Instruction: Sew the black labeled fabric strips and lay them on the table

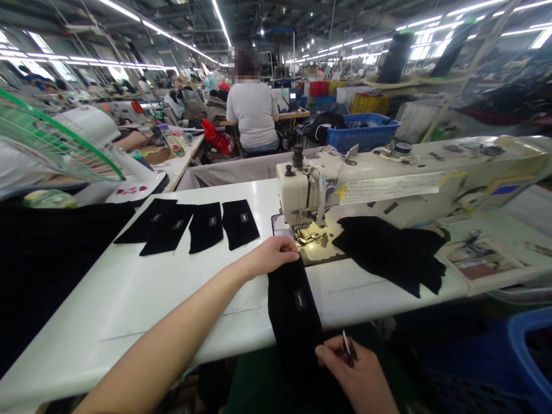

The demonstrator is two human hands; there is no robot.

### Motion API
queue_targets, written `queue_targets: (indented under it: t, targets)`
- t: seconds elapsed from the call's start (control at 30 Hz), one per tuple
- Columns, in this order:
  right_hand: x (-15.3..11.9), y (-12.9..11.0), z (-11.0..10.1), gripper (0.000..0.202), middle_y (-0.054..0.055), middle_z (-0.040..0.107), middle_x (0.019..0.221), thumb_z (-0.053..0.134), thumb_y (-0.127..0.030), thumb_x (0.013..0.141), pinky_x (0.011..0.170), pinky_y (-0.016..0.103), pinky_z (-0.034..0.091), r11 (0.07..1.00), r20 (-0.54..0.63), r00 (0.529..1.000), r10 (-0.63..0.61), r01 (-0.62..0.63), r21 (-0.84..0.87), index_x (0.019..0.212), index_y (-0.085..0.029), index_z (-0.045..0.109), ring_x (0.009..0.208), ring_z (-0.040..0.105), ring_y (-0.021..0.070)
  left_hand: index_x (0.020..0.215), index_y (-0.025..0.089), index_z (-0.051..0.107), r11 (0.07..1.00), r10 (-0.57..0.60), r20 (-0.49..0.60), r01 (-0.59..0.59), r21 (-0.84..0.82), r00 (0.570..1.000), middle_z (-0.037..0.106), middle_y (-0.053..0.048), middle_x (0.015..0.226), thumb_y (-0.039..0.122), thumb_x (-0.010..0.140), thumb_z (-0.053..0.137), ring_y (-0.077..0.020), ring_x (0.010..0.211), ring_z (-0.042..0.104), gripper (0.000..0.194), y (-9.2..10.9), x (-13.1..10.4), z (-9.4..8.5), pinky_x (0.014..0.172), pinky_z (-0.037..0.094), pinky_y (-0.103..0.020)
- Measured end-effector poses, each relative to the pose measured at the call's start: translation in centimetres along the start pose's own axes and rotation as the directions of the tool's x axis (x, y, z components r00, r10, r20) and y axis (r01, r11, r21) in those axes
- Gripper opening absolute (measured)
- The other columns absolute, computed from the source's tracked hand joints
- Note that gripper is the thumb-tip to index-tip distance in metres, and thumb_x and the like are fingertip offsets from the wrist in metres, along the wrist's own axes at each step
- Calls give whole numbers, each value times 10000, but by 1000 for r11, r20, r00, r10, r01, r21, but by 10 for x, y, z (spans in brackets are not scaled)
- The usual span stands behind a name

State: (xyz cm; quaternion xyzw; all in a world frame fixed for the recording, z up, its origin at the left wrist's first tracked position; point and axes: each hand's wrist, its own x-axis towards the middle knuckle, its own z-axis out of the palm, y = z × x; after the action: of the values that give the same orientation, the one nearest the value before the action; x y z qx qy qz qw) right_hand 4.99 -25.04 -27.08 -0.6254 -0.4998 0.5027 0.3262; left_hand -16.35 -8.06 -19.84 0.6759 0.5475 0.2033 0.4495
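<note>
A black fabric piece (293, 316) with a small label (299, 300) hangs over the front edge of the table. My left hand (276, 255) pinches its upper end, just in front of the sewing machine's lit needle area (308, 234). Lower down, my right hand (356, 368) grips the fabric's right edge between thumb and finger. A small pointed metal tool (347, 348), perhaps thread snips, also sits in that hand. Several labelled black pieces (207, 227) lie on the table to the left, and a pile of black pieces (392, 247) rests right of the needle.
The sewing machine (388, 172) spans the table's right side, with a parts tray (483, 261) by it. A green-rimmed fan (64, 132) stands at the left. Below on the right is a blue basket (526, 328). A person (252, 112) sits ahead, back turned.
</note>
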Motion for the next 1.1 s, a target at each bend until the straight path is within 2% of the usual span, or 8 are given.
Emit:
queue_targets:
  t: [0.2,0.37,0.43,0.53,0.6,0.67,0.83,1.1]
  targets:
    - [5,-8,9,471,11,654,577,582,-613,874,582,263,504,998,21,998,-63,64,-28,632,-217,663,578,625,188,653,178,608,964,117,-234,-53,261,965,608,7,700,152,776,652,-165,677,594,133,-6,13,8,648,492,-286]
    - [13,-7,9,449,-13,602,563,598,-594,902,497,235,466,950,-93,962,-258,236,-203,677,-209,652,492,550,147,895,185,664,771,430,-292,-179,611,855,625,-72,978,188,847,693,-241,904,601,56,-16,10,20,817,513,-386]
    - [17,-5,5,328,-16,595,609,599,-498,935,484,221,480,856,-90,884,-459,413,-312,834,-199,690,492,558,138,874,176,662,688,496,-217,-228,689,841,623,-75,932,203,920,623,-231,875,600,65,-19,6,21,797,519,-370]
    - [23,-6,-6,270,57,670,853,492,-308,1003,552,219,548,607,82,692,-717,678,-415,1157,-176,670,618,656,147,869,165,682,623,532,-110,-301,722,840,617,-81,887,212,998,489,-217,849,588,237,-25,0,20,787,523,-352]
    - [28,-10,-15,317,100,679,977,425,-204,1004,601,238,575,457,225,597,-770,761,-460,1223,-168,651,711,694,164,928,163,701,599,557,-72,-340,725,828,622,-90,926,210,1008,457,-221,881,581,260,-28,-2,17,805,526,-358]
    - [34,-16,-22,353,118,687,1046,386,-131,986,648,256,591,379,294,555,-778,788,-485,1217,-162,652,803,714,183,980,162,709,594,576,-51,-376,711,816,625,-97,962,215,1007,460,-224,910,579,256,-30,-1,13,827,529,-368]
    - [50,-34,-29,314,115,716,1092,404,-106,982,738,278,601,330,336,499,-799,830,-449,1141,-162,669,911,719,200,988,159,718,591,591,-42,-396,703,806,627,-105,982,200,992,501,-230,929,581,222,-34,11,4,874,533,-394]
    - [55,-37,-27,276,133,720,1131,414,-152,988,740,316,607,305,361,490,-793,833,-461,1058,-156,680,925,724,224,1031,152,721,629,628,-65,-457,629,775,668,-110,1058,181,968,566,-234,1001,610,170,-37,17,0,926,537,-400]
